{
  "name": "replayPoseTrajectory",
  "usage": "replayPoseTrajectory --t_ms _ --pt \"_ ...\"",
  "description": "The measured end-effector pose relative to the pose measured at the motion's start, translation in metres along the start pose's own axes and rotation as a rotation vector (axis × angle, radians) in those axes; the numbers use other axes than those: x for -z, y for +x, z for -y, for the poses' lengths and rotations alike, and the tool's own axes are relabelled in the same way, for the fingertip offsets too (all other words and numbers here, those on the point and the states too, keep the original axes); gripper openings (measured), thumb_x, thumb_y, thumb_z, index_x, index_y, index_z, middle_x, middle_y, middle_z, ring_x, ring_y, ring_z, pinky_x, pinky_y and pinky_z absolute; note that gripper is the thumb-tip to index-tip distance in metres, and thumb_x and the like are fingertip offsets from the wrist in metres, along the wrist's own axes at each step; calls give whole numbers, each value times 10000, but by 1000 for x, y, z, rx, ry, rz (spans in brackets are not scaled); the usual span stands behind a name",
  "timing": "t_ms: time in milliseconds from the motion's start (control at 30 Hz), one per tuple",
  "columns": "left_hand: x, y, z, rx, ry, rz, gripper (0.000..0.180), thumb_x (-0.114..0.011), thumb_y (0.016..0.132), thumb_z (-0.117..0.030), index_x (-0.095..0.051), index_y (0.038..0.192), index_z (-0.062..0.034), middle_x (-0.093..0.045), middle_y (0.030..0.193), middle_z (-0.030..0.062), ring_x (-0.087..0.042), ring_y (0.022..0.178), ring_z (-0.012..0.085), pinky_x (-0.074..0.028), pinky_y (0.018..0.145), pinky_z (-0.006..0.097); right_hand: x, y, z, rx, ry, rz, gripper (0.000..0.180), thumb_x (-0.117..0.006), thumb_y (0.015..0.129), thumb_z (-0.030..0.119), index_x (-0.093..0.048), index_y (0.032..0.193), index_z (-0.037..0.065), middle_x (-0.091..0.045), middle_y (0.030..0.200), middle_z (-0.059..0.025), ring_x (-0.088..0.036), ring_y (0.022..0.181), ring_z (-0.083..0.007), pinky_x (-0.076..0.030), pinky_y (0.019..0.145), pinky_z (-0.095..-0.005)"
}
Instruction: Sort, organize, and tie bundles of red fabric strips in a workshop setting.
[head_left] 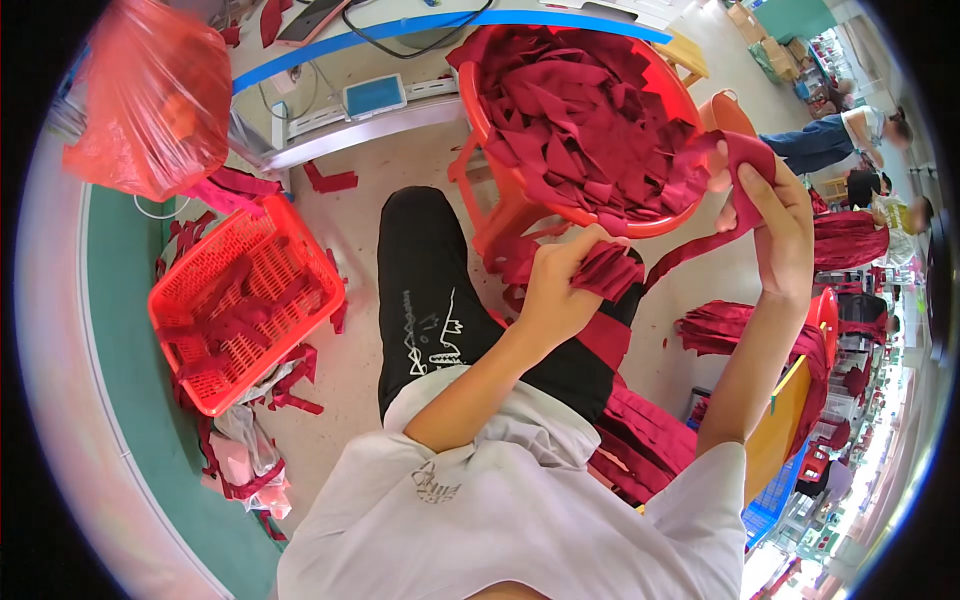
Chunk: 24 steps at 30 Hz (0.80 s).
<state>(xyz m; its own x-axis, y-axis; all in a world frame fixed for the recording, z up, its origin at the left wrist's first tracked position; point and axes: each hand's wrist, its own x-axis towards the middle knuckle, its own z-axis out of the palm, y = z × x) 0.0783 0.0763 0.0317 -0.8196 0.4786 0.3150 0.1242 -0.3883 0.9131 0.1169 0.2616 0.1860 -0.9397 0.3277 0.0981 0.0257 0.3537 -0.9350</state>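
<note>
Meanwhile, the left hand (562,290) is clenching a bunched maroon strip (610,270) while the right hand (780,225) is pinching its far end, stretching it beside the orange tub (480,120).

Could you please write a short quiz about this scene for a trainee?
1. True or false: the left hand grips a bunch of dark red strips.
2. What does the right hand hold? A) scissors B) a red strip C) a phone
3. Which container is full of red pieces: the round tub or the square basket?

Key: 1. true; 2. B; 3. the round tub, while the square basket holds only a few.
</note>
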Motion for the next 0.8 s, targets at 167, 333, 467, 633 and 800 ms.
replayPoseTrajectory --t_ms 167,333,467,633,800 --pt "1 1 0 -45 47 -57 98 -663 861 -17 -573 870 20 -593 664 44 -520 680 22 -423 622 223 -25 -17 15 169 133 -18 404 -486 977 108 -420 1352 -27 -586 735 -116 -536 511 -140 -418 417 -236" --pt "5 -1 -4 15 48 -51 109 -659 815 -3 -580 888 13 -597 717 102 -573 684 154 -441 638 264 -29 -56 -37 76 637 138 320 -719 878 273 -645 952 -29 -620 655 -116 -512 343 -173 -422 336 -273" --pt "-5 -2 14 -88 -164 -224 116 -618 766 12 -581 875 16 -600 762 169 -616 679 305 -455 641 322 -62 -99 -81 -263 420 169 168 -608 912 102 -636 936 -62 -633 695 -74 -606 539 -149 -508 488 -303" --pt "9 0 -6 121 20 -13 119 -607 836 12 -605 952 37 -649 785 54 -569 767 59 -452 703 229 -80 -133 -116 -428 536 -47 174 -519 959 85 -609 1028 -48 -646 756 -93 -607 542 -147 -501 481 -265" --pt "4 -3 -8 148 -15 5 280 -553 754 58 -610 1028 50 -668 811 93 -601 766 93 -470 716 256 -100 -130 -111 -379 563 -73 147 -508 961 59 -592 1030 -40 -644 765 -92 -624 589 -158 -511 500 -265"
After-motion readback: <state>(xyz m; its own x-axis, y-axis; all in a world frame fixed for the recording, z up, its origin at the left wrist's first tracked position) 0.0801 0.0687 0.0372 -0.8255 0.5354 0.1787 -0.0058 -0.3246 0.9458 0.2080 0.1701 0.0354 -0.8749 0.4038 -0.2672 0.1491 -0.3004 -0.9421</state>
